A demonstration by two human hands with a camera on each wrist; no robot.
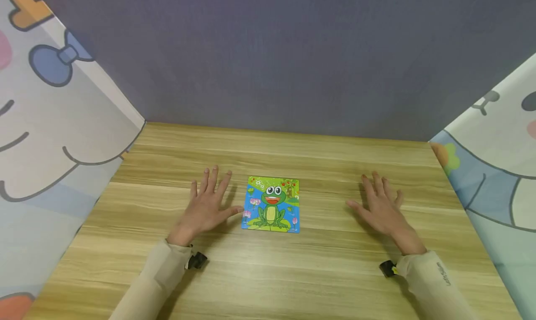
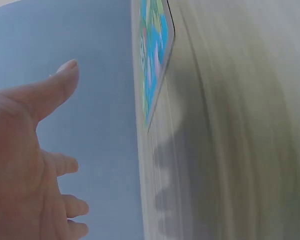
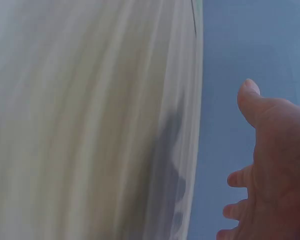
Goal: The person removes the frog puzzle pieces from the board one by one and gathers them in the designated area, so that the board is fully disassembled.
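A square frog picture puzzle (image 1: 271, 204), green and blue with thin seam lines, lies flat on the wooden table (image 1: 318, 273). To its left is my left hand (image 1: 204, 211), fingers spread and thumb tip beside the puzzle's left edge in the head view. My right hand (image 1: 383, 211) is farther off on the puzzle's right side, its fingers also spread, holding nothing. Both wrist views show a gap between hand and tabletop, with shadows below. The puzzle's edge (image 2: 160, 60) also shows at the top of the left wrist view.
A dark grey-blue panel (image 1: 289, 64) rises along the table's far edge. Cartoon-printed walls (image 1: 83, 120) stand on the left and right sides. A small black device (image 1: 197, 260) sits at the left cuff, and another black device (image 1: 388, 268) at the right cuff.
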